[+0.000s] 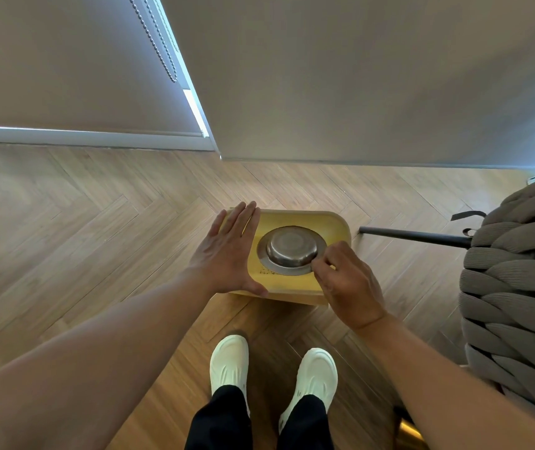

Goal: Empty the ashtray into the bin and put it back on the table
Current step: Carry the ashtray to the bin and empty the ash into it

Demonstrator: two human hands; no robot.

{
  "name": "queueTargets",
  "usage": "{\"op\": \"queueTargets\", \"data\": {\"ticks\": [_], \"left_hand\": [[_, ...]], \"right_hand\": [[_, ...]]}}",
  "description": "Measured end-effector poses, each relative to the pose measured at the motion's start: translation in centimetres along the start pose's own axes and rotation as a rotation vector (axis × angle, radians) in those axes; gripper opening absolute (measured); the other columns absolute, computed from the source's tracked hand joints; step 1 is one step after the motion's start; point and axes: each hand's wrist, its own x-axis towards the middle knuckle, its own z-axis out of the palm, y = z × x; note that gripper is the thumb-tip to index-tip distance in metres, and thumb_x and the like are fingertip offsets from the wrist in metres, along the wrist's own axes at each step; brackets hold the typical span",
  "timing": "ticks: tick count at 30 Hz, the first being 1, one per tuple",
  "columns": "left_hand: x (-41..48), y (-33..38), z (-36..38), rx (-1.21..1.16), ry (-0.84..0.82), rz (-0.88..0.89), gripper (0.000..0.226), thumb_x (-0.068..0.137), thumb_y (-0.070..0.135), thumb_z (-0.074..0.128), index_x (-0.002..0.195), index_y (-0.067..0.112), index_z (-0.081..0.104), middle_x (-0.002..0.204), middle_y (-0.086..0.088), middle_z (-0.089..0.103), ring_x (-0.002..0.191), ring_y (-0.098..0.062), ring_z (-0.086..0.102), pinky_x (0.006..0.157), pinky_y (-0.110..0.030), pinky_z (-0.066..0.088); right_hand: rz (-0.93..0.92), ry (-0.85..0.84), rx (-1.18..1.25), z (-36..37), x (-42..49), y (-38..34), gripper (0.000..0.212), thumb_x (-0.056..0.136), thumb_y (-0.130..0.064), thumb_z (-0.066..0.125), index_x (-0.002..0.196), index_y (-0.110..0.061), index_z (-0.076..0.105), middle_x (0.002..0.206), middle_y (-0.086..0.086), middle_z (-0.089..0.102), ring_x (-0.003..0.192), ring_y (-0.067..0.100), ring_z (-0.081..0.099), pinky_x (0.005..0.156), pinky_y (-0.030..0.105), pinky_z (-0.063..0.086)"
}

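— Left hand (227, 254)?
— Flat, palm down, fingers straight and together, thumb spread, resting on the left part of the bin (295, 287); bare forearm stretched toward it.
— Right hand (345, 282)?
— Curled over the bin's right side, fingertips (319, 259) pinched in a closed grip on the ashtray (292, 250) rim.

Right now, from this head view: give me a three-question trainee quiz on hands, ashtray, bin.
1. True or false: the metal ashtray is upside down over the yellow bin.
2. Which hand pinches the ashtray's rim? A) left hand B) right hand C) both
3. Fill in: the left hand is open and flat, over the bin's ____ side.

Key: 1 true; 2 B; 3 left
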Motion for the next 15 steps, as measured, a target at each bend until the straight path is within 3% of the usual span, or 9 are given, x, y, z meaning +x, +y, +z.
{"op": "queueTargets", "data": {"ticks": [7,15], "left_hand": [[-0.05,0.09,0.11,0.002,0.006,0.001,0.151,0.044,0.095,0.056,0.151,0.015,-0.015,0.163,-0.007,-0.014,0.148,-0.021,-0.020,0.121,-0.042,-0.006],[-0.01,0.22,0.08,0.008,0.003,-0.009,0.150,0.044,0.095,0.056,0.151,0.016,-0.015,0.163,-0.007,-0.013,0.148,-0.021,-0.020,0.120,-0.041,-0.009]], "right_hand": [[-0.055,0.044,-0.019,0.11,-0.20,-0.26,0.020,0.066,0.009,0.085,0.077,0.002,0.070,0.075,0.015,0.060,0.070,0.025,0.059,0.056,0.027,0.052],[-0.050,0.059,-0.036,0.32,-0.30,-0.16,0.020,0.067,0.007,0.086,0.077,0.001,0.069,0.075,0.014,0.060,0.071,0.024,0.058,0.058,0.027,0.052]]}}
